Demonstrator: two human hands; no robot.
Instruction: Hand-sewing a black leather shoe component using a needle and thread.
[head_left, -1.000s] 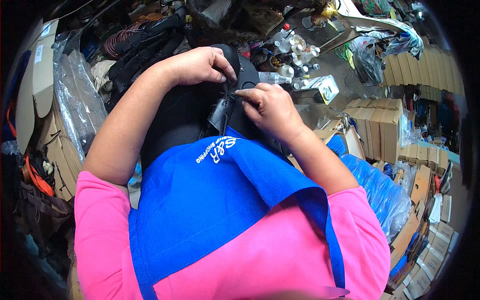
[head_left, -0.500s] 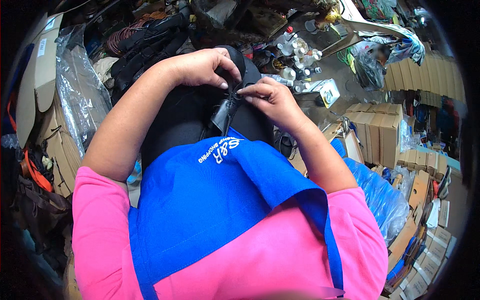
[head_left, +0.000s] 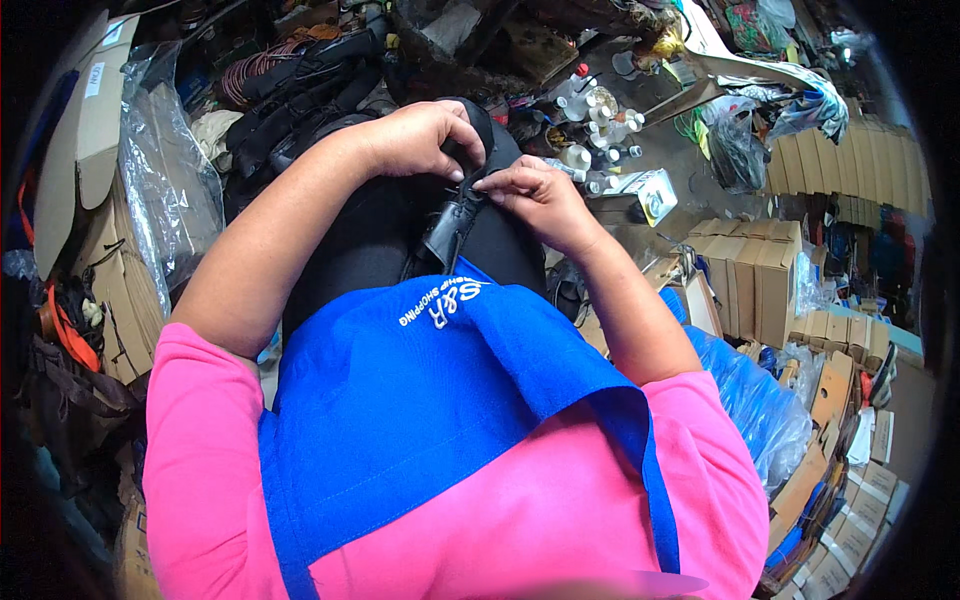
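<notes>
Over my dark-clad lap lies a black piece of work with a glossy flap (head_left: 441, 238) and thin black cord; it looks like part of a lace-up shoe, though black cloth behind it blurs its outline. My left hand (head_left: 425, 140) curls over its far edge, thumb and fingers bent around a black band. On the right side my right hand (head_left: 540, 198) pinches the dark material near the cord, thumb against forefinger. The two sets of fingertips almost meet. What exactly sits between them is too small and dark to make out. A blue apron (head_left: 390, 400) covers my front.
Beyond my right hand several white bottles (head_left: 605, 125) stand beside a white box (head_left: 650, 195). Cardboard boxes (head_left: 745, 270) and a blue plastic-wrapped bundle (head_left: 745, 395) lie to the right. Clear plastic sheeting (head_left: 170, 180) leans by cardboard on the left. Dark bags crowd the far left.
My left hand has shifted very slightly to the right, its fingers still curled over the black band. My right hand keeps its pinch at almost the same spot.
</notes>
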